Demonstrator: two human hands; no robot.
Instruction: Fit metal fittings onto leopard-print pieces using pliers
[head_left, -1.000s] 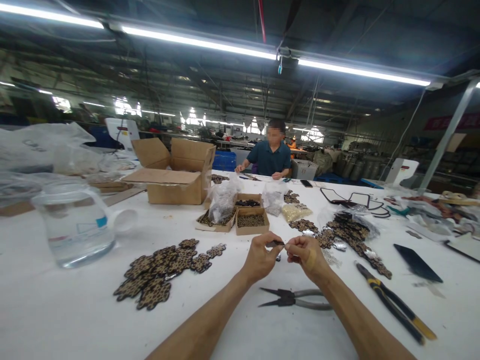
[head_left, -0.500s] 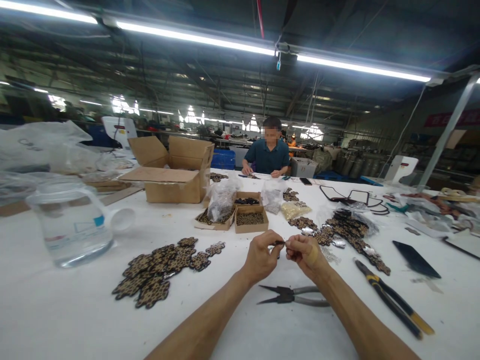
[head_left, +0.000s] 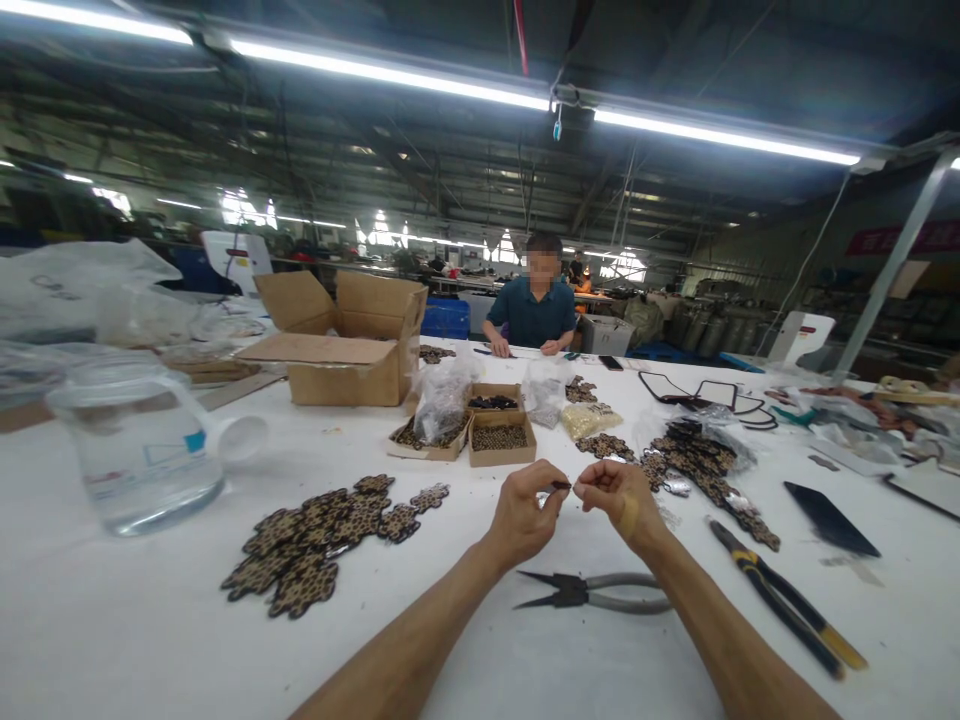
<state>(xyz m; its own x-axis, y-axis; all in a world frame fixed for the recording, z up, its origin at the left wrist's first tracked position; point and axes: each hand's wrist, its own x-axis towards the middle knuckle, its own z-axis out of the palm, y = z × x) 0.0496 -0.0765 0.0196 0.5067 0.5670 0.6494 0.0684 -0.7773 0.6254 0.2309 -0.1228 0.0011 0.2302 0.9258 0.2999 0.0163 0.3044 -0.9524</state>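
Observation:
Above the middle of the white table, my left hand (head_left: pixel 527 510) pinches a small dark piece (head_left: pixel 561 485) between thumb and fingers; its kind is too small to make out. Close beside it is my right hand (head_left: pixel 616 500), thumb and forefinger pinched at the piece's right end; whatever they hold is too small to name. A tan bandage sits at its wrist side. Below both hands lie long-nosed pliers (head_left: pixel 574 590) with grey handles, partly under my right forearm. Leopard-patterned patches with dark edges (head_left: pixel 300 545) are heaped to the left, and more patches (head_left: pixel 694 460) lie to the right.
Beyond my hands stand small boxes of tiny metal parts (head_left: pixel 501 440) and a large open carton (head_left: pixel 345 370). A water jug (head_left: pixel 139 450) is at left. Yellow-and-black cutters (head_left: pixel 787 600) and a dark phone-like slab (head_left: pixel 832 518) lie at right. A co-worker (head_left: pixel 534 305) sits opposite.
My right hand's fingers have drawn slightly apart from the left and loosened a little. My left hand keeps its pinch on the dark piece. The co-worker's hands shifted slightly.

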